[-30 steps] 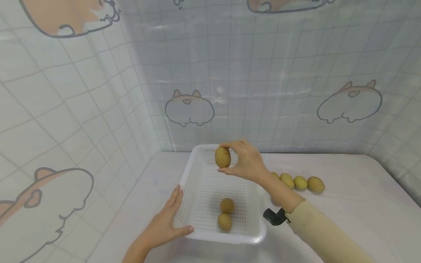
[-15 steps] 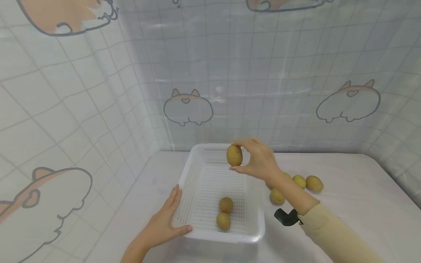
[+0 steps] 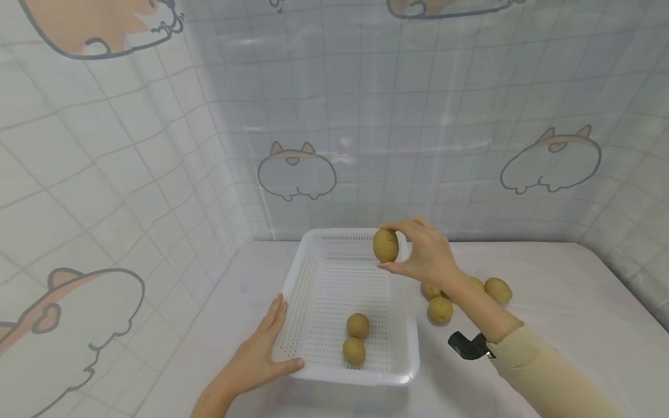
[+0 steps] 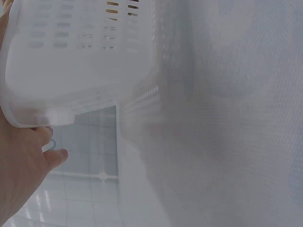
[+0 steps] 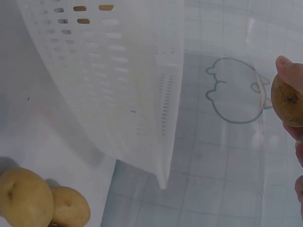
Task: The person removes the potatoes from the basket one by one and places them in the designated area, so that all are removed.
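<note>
My right hand (image 3: pixel 425 252) pinches a potato (image 3: pixel 385 246) between thumb and fingertips, raised over the far right part of a white perforated plastic basket (image 3: pixel 305 383). That same potato (image 5: pixel 286 101) shows at the right edge of the right wrist view, with dark specks on its skin. Two more potatoes (image 3: pixel 358 325) lie touching inside the basket, near its front. At the basket's near left corner rests my left hand (image 3: pixel 256 360), fingers straight along the left side and thumb on the front rim. In the left wrist view, only part of this hand (image 4: pixel 21 163) appears beside the basket.
To the right of the basket, several potatoes (image 3: pixel 441 310) lie on the white table (image 3: pixel 549 325), some partly hidden by my right forearm. A dark device (image 3: pixel 470 346) is at the right wrist. Behind the table hangs a checked curtain (image 3: pixel 418 145) with cartoon dogs.
My right hand has moved to the right with the potato, from above the basket's middle toward its right side. The left hand stays at the basket's corner.
</note>
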Tool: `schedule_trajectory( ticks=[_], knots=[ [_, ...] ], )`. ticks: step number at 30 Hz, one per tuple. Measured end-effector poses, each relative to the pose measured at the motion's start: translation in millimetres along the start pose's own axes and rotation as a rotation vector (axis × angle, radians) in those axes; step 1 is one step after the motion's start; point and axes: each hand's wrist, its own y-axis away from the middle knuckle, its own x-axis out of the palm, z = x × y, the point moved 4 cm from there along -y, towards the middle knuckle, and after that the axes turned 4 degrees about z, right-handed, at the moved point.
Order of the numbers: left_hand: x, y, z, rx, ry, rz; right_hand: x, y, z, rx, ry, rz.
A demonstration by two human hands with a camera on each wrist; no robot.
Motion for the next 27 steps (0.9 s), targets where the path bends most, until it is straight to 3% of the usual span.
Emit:
schedule_trajectory(
  ticks=[27],
  knots=[
    [-0.5, 0.6, 0.0, 0.027, -0.012, -0.018, -28.2, 34.5, -27.6, 0.045, 0.046, -0.038]
  ],
)
